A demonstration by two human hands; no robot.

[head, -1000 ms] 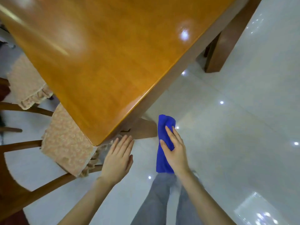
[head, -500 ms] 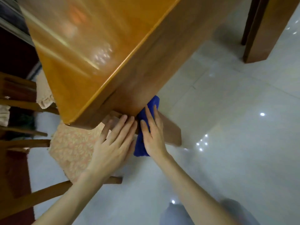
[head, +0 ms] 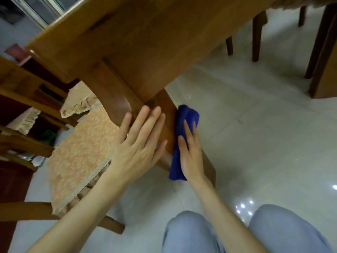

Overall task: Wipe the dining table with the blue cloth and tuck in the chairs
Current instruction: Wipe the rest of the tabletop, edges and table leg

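I am low down beside the wooden dining table (head: 145,44), looking at its apron and corner leg (head: 165,114). My right hand (head: 190,152) lies with straight fingers on the folded blue cloth (head: 187,115) and presses it against the right face of the leg. On the leg's left face my left hand (head: 140,143) rests flat, fingers straight. A wooden chair with a patterned seat cushion (head: 78,157) stands just left of the leg, its seat partly under the table.
A second cushioned chair (head: 80,101) sits farther back on the left. More chair legs (head: 257,37) and a dark table leg (head: 321,57) stand at the upper right. My knees (head: 189,232) are at the bottom over a glossy white tiled floor (head: 264,134).
The view has dropped from above the tabletop to below its edge. Both hands moved onto the table leg, the right one bringing the blue cloth against it.
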